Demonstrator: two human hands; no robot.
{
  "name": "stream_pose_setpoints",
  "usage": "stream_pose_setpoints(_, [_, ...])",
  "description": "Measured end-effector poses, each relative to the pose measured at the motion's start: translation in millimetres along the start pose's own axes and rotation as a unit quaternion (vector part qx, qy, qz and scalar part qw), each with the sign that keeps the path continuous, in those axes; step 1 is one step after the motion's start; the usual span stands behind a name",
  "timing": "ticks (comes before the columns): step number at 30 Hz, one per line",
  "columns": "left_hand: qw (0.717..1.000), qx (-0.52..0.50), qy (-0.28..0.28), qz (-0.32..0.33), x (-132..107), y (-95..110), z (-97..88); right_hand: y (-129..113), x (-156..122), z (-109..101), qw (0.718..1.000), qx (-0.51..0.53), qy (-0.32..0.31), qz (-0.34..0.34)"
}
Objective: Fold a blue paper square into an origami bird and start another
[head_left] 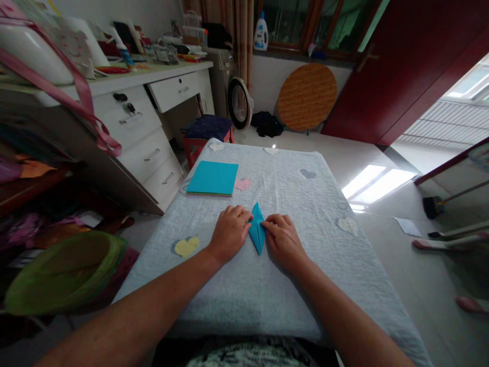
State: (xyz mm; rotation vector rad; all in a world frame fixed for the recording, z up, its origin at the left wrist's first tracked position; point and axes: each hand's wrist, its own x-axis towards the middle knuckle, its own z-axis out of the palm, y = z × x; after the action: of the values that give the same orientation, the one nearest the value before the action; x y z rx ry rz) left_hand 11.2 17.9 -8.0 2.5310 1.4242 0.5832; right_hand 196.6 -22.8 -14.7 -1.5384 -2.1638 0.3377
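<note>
A piece of blue origami paper [259, 233], folded into a narrow diamond with a crease down its middle, lies on the cloth-covered table. At its left corner, my left hand [231, 232] is closed, with the fingertips on the paper's edge. My right hand [283, 239] pinches the opposite corner between thumb and forefinger, its other fingers curled. Farther back and to the left is a square stack of origami paper [213, 178] with a blue sheet on top. Parts of the folded diamond's side corners are hidden under my fingers.
The table's pale cloth [301, 204] has heart and cloud patches. Left of it stand a white desk [139, 137] with drawers and a green mesh basket [57, 275]. A stool [208, 127] is beyond the far left corner, near an open washing machine [240, 103].
</note>
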Motion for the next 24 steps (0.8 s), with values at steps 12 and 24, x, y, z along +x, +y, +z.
stream_pose_setpoints(12, [0.985,0.129,-0.046,0.101,-18,3,-1.8,-12,-14,-10,0.995,-0.091,-0.050,-0.016])
stream_pose_setpoints(24, [0.988,0.110,-0.013,0.108,-22,8,0.5,-1,-11,-10,0.998,-0.068,0.007,0.011])
